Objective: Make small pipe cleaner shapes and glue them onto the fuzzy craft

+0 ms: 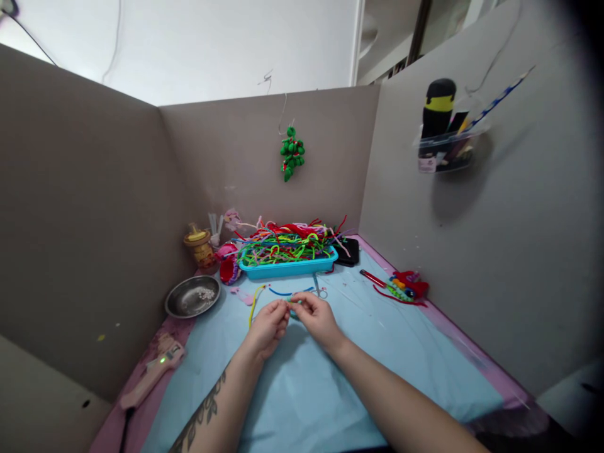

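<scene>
My left hand (270,324) and my right hand (319,319) meet over the middle of the table, fingertips pinched close together. Between them shows a bit of green pipe cleaner (295,301), mostly covered by the fingers, so its shape is hard to make out. A yellow pipe cleaner (253,307) lies beside my left hand. Just beyond the hands are a blue pipe cleaner (282,294) and a pair of small scissors (322,292). Farther back, a blue tray (287,271) is heaped with pipe cleaners in many colours.
On the left are a metal bowl (178,302) with small pale bits and a pink glue gun (153,377), its light green. A red cutter (372,278) and colourful pipe-cleaner pieces (409,286) lie right. Grey partitions surround the table; a green ornament (292,153) hangs behind.
</scene>
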